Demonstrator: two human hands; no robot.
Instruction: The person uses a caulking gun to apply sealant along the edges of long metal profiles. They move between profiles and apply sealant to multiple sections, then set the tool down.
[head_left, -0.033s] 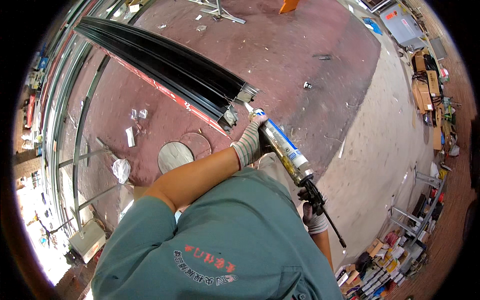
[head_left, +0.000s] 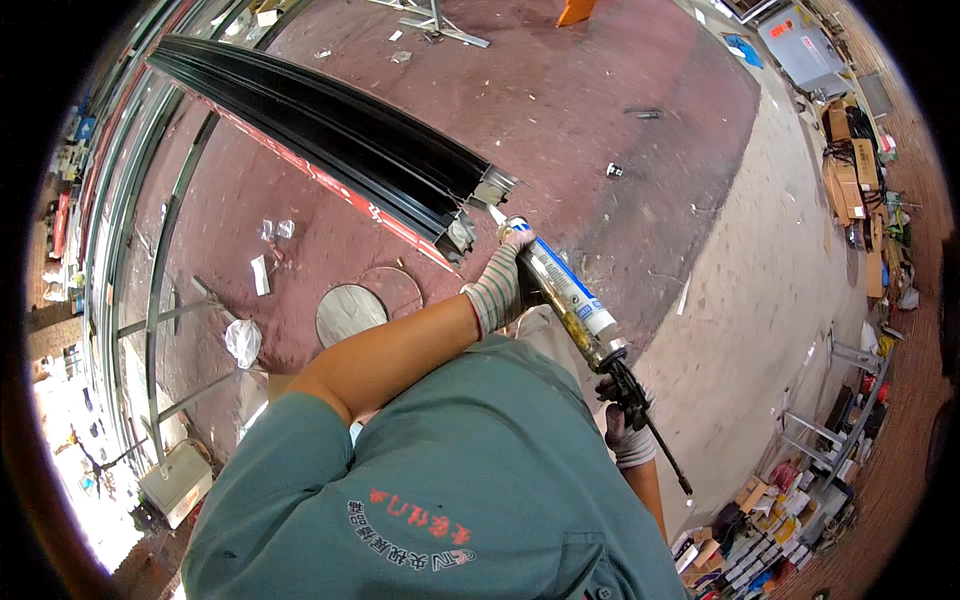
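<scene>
Near the middle of the view, the left hand (head_left: 505,280), in a striped knit glove, is wrapped around the front part of a caulking gun (head_left: 570,300), with its fingers closed on the tube just behind the nozzle. The tube is white and blue, and it lies slanted from the upper left to the lower right. Its thin nozzle (head_left: 495,214) touches the cut end of a long black metal profile (head_left: 330,135), close to the pale open end of this profile. The right hand (head_left: 628,425), also gloved, is lower and to the right, closed on the black handle of the gun, where the thin push rod (head_left: 668,455) sticks out behind it toward the lower right. The profile runs away to the upper left, well above the dark red floor (head_left: 600,90), and a red strip goes along its lower edge. Below the hands, the person's green shirt (head_left: 450,500) fills the lower part of the view. On the floor to the left lie a round metal cover (head_left: 350,312) and some pieces of white scrap (head_left: 243,340). Far to the right, cardboard boxes (head_left: 850,140) stand along the edge of the paler concrete.
</scene>
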